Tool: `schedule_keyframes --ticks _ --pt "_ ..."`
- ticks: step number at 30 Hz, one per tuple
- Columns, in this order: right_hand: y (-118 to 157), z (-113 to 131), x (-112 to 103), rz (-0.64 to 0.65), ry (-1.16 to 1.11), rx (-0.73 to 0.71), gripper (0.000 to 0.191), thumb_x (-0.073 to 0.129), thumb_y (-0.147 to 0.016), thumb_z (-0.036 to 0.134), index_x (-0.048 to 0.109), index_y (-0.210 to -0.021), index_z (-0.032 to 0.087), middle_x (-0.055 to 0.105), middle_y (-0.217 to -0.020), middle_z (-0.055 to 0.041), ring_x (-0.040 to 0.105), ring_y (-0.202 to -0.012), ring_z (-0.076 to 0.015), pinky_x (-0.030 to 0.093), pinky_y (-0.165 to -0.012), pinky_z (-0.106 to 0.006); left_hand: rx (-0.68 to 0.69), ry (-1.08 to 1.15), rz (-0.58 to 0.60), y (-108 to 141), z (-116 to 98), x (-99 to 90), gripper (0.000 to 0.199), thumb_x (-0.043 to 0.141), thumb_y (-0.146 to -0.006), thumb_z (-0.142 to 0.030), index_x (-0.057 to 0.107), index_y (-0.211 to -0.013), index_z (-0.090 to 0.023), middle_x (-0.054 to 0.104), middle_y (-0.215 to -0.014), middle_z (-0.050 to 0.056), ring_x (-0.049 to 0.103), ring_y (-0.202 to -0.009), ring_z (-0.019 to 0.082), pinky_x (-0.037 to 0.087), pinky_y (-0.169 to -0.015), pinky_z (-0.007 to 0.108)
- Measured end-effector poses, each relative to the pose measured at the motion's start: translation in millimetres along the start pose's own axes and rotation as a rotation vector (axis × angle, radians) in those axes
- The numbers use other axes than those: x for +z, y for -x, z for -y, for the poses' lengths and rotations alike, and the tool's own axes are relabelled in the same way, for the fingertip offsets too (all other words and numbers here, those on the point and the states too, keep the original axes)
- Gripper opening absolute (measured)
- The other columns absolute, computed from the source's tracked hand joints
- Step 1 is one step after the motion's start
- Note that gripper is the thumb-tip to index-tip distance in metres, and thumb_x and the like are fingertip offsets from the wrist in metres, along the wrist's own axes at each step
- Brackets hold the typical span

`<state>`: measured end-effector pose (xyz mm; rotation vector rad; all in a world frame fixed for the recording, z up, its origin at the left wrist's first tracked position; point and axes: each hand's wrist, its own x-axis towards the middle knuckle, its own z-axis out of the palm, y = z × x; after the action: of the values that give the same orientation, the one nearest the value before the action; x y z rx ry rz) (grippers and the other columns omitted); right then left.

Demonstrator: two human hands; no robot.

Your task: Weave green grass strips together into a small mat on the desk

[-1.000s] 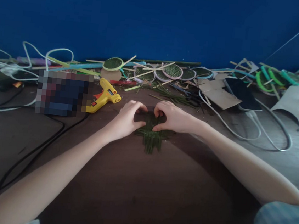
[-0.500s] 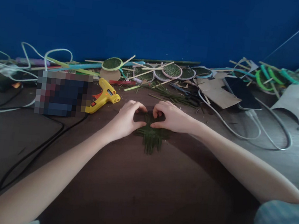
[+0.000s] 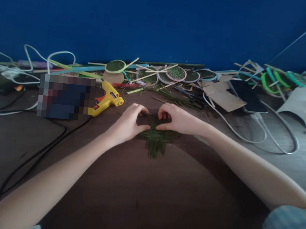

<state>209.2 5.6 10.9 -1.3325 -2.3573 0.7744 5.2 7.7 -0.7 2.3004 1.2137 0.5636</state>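
On the brown table lies a small mat of dark green leaf strips point(image 3: 155, 144), woven crosswise, its loose ends spreading toward me and to the sides. My left hand point(image 3: 133, 121) is curled at the mat's left edge, thumb and fingertips pressed on the strips. From the right, my right hand point(image 3: 173, 119) grips the other side, index finger bent and thumb tip on the weave. A narrow gap separates the two hands. The mat's far part is partly hidden between my fingers, and fine detail there is blurred.
A yellow glue gun point(image 3: 108, 99) lies left of my hands beside a blurred-out dark object point(image 3: 68, 98). Along the blue wall point(image 3: 163, 21) are round woven discs point(image 3: 176, 72), loose sticks, cardboard point(image 3: 223, 96) and a phone point(image 3: 248, 96) with a white cable. Black cords point(image 3: 32, 160) cross the left side.
My right hand has shifted slightly to the right, widening the gap between my hands a little. My left hand and the woven strips stay almost where they were.
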Motion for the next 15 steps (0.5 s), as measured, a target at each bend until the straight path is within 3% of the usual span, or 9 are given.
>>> schedule_keyframes --ticks 3,6,10,15 --pt "2.9 -5.4 -11.6 0.048 -0.101 0.076 0.021 0.059 -0.072 0.037 0.053 -0.078 0.018 0.052 -0.071 0.0000 0.046 -0.063 -0.0114 0.036 -0.058 -0.024 -0.010 -0.023 0.009 -0.2 -0.2 -0.8 0.032 0.070 -0.069 -0.021 0.052 -0.095 -0.019 0.052 -0.098 0.003 0.053 -0.092 0.019 0.045 -0.084 0.036" --pt "6.2 -8.8 -24.9 0.152 -0.056 0.172 0.024 0.058 -0.073 0.042 0.057 -0.074 0.018 0.055 -0.067 -0.0002 0.045 -0.057 -0.0103 0.033 -0.054 -0.024 -0.010 -0.043 0.020 0.1 -1.2 -1.7 0.029 0.068 -0.071 -0.024 0.053 -0.096 -0.019 0.052 -0.098 0.003 0.053 -0.092 0.018 0.045 -0.083 0.035" --pt "7.3 -11.3 -32.7 0.317 -0.016 0.167 0.032 0.054 -0.073 0.049 0.060 -0.072 0.018 0.058 -0.068 -0.0013 0.048 -0.057 -0.0111 0.031 -0.054 -0.025 0.006 -0.096 0.033 1.5 -3.6 -3.0 0.025 0.066 -0.073 -0.026 0.054 -0.092 -0.017 0.053 -0.098 0.004 0.052 -0.094 0.019 0.044 -0.084 0.035" --pt "5.8 -12.5 -30.5 0.352 0.021 0.152 0.027 0.054 -0.074 0.044 0.061 -0.072 0.018 0.057 -0.066 -0.0005 0.046 -0.056 -0.0101 0.030 -0.054 -0.025 0.055 -0.158 0.037 1.9 -4.5 -4.0 0.019 0.065 -0.074 -0.025 0.055 -0.088 -0.015 0.055 -0.092 0.003 0.051 -0.091 0.019 0.042 -0.083 0.034"
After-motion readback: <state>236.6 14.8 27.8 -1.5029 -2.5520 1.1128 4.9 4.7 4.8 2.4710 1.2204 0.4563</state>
